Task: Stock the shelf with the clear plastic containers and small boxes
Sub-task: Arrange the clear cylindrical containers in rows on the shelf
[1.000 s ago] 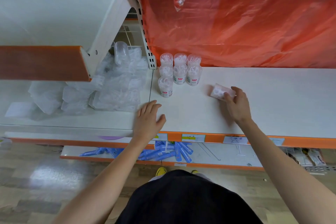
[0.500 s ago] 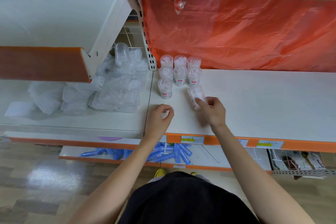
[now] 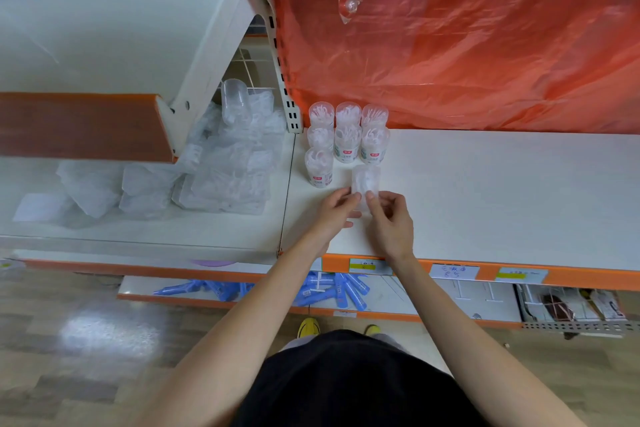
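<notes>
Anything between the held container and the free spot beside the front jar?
Nothing visible. The left hand and right hand hold the container just right of the front jar, over bare shelf.

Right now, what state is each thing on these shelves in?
held container: pinched between both hands, just in front of the rows
left hand: pinching the container
right hand: pinching the container
seven stocked containers: upright, in rows
plastic packs: heaped loosely
blue tubes: lying scattered
</notes>
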Motion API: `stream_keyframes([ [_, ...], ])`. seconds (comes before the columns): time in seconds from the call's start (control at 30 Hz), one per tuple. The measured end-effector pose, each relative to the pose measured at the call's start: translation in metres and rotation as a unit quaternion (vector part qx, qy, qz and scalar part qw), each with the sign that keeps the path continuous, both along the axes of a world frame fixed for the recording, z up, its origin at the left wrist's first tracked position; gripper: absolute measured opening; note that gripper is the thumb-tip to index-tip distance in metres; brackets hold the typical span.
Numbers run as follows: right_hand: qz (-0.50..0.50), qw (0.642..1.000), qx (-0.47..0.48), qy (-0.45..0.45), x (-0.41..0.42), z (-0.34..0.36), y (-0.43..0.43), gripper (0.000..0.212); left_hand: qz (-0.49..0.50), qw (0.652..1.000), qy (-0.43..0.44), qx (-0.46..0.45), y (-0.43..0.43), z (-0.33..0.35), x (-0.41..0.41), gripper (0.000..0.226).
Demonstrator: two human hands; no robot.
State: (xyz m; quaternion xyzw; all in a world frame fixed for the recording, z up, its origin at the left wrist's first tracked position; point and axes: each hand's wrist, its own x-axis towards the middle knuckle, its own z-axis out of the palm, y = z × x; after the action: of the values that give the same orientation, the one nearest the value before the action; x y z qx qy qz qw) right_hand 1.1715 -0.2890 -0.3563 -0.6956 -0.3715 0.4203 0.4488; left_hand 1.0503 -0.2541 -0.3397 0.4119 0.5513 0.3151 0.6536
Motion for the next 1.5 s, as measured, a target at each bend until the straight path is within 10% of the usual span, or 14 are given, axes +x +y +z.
stream_keyframes([
  [1.5, 0.081, 0.991, 0.079, 0.067, 0.009, -0.015, -0.007, 0.040, 0.023, 0.997, -0.058, 0.047, -0.015, -0.019, -0.016, 0.038],
])
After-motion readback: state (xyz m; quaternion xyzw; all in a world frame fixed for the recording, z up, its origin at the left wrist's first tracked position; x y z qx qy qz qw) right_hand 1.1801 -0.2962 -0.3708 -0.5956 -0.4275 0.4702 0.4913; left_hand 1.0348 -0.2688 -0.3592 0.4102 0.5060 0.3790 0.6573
